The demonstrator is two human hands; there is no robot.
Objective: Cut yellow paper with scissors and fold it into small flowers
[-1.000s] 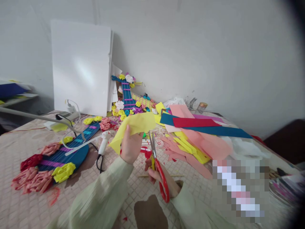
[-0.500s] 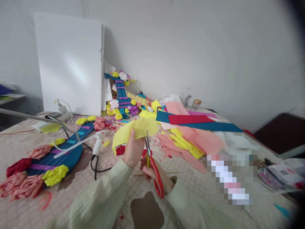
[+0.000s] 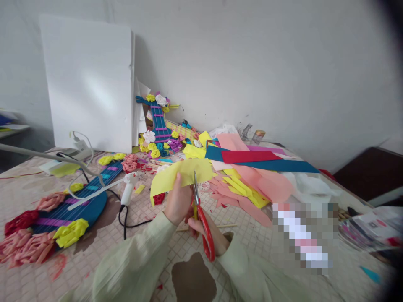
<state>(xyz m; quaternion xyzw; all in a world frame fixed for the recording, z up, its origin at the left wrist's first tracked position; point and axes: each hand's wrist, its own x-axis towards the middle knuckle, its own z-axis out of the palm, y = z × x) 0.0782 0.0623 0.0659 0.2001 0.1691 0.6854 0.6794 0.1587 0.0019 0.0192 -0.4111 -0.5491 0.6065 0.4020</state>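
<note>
- The background is filled by a pale grey wall (image 3: pixel 267 63).
- Below it, a table (image 3: pixel 25 283) is covered with a grid-patterned sheet, worn through to brown in places.
- A white panel (image 3: pixel 88 84) is propped upright at the back left.
- At the left, a blue guitar-shaped craft (image 3: pixel 94 214) is laid flat, edged with crumpled flowers; a second, smaller-looking one (image 3: pixel 159 119) is stood beside the panel.
- At the right, blue (image 3: pixel 283 166), red (image 3: pixel 248 157) and pink strips (image 3: pixel 267 180) are heaped together.
- A yellow sheet (image 3: pixel 166 176) is held above the table, between the craft and the heap, gripped by the left hand (image 3: pixel 178 203), its thumb laid across the front.
- Red-handled scissors (image 3: pixel 205 220) are gripped by the right hand (image 3: pixel 218 235); one blade is seen across the sheet's front.
- A white glue gun (image 3: pixel 127 191) is placed left of the hands.
- A lidded jar (image 3: pixel 258 136) is set near the wall.
</note>
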